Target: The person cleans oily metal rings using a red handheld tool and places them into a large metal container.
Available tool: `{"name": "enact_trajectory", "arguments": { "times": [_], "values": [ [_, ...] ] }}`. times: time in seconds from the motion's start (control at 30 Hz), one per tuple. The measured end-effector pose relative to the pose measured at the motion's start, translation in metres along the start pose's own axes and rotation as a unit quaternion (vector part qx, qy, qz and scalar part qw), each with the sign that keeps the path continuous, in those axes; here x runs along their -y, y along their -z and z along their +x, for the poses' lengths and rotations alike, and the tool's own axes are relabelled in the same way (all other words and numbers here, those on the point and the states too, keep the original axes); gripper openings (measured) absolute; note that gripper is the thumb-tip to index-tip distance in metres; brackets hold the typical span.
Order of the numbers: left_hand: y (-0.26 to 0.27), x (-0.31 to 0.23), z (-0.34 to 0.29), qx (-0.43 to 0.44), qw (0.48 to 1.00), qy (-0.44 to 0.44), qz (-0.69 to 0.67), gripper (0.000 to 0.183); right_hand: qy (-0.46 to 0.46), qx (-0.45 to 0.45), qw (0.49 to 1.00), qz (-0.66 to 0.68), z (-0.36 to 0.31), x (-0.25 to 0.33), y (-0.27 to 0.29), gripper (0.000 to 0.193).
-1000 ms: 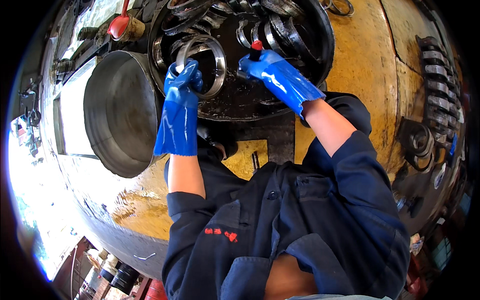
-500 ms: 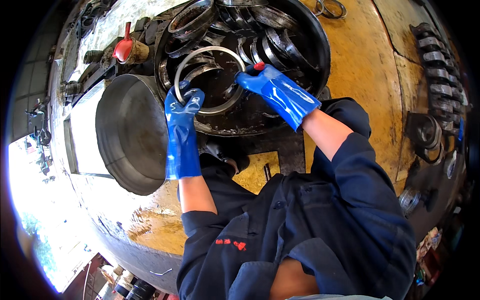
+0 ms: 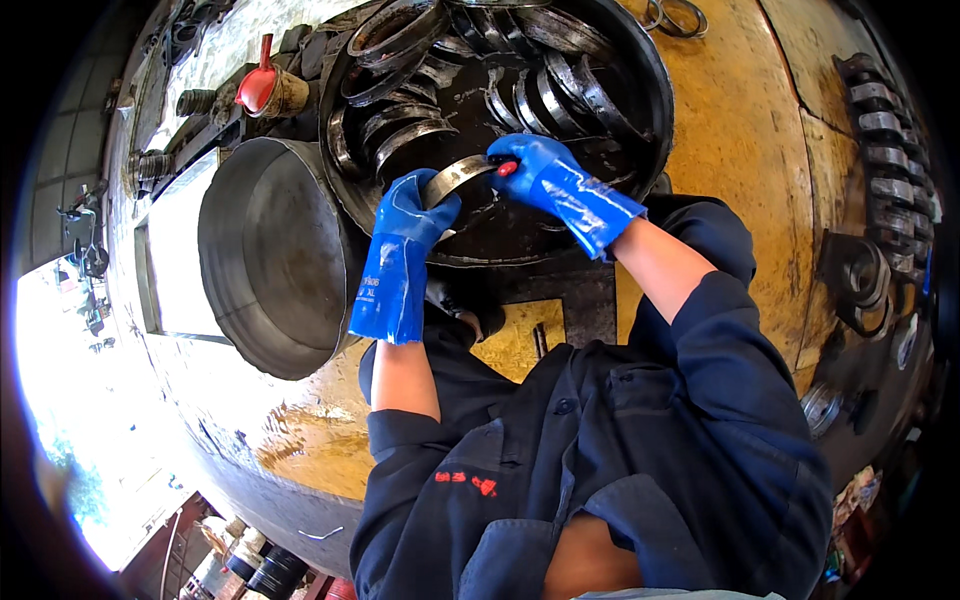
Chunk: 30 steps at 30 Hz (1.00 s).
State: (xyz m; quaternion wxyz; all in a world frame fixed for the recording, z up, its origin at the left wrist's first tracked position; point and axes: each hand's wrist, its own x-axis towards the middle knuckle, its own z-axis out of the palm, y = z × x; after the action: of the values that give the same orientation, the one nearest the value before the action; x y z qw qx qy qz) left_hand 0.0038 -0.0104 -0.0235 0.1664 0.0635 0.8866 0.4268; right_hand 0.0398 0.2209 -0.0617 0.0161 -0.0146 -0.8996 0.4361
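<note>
Above the large round black tub (image 3: 660,120), a metal ring (image 3: 462,176) is tilted so that its bright band faces me. My blue-gloved left hand (image 3: 412,215) is closed around the ring's left side. At its right side my blue-gloved right hand (image 3: 540,178) is closed, with a small red object (image 3: 507,168) poking out by the thumb. The rest of that object is hidden in the glove. In the tub, several dark, oily rings (image 3: 550,100) stand and lean against one another.
A wide, deep metal drum (image 3: 270,250) stands left of the tub. Behind it, a red scoop (image 3: 258,88) rests in a small grimy bucket (image 3: 290,95). Two rings (image 3: 680,18) lie on the yellow floor (image 3: 730,180) at the far right. A row of metal parts (image 3: 885,155) lines the right side.
The ring has turned from nearly face-on to tilted, its band now facing me. My left hand has moved right, closer to my right hand, which has shifted slightly.
</note>
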Motion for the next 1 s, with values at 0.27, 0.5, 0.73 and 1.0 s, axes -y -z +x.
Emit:
{"name": "enact_trajectory", "arguments": {
  "times": [0.27, 0.5, 0.73, 1.0],
  "values": [
    [0.000, 0.004, 0.004, -0.041, 0.993, -0.066, 0.094, 0.032, -0.101, 0.002, 0.943, 0.317, 0.019, 0.047, 0.091, 0.025],
    [0.000, 0.001, 0.006, 0.002, 0.995, -0.080, 0.063, 0.026, 0.074, 0.113, 0.978, 0.157, 0.006, 0.068, 0.071, 0.025],
    [0.025, -0.005, -0.004, -0.080, 0.991, -0.055, -0.092, 0.040, -0.267, 0.024, 0.849, 0.456, 0.029, 0.017, 0.073, 0.035],
    [0.039, 0.021, -0.010, -0.134, 0.962, -0.066, -0.230, 0.031, -0.240, 0.009, 0.885, 0.400, 0.009, 0.005, 0.048, 0.037]
  ]
}}
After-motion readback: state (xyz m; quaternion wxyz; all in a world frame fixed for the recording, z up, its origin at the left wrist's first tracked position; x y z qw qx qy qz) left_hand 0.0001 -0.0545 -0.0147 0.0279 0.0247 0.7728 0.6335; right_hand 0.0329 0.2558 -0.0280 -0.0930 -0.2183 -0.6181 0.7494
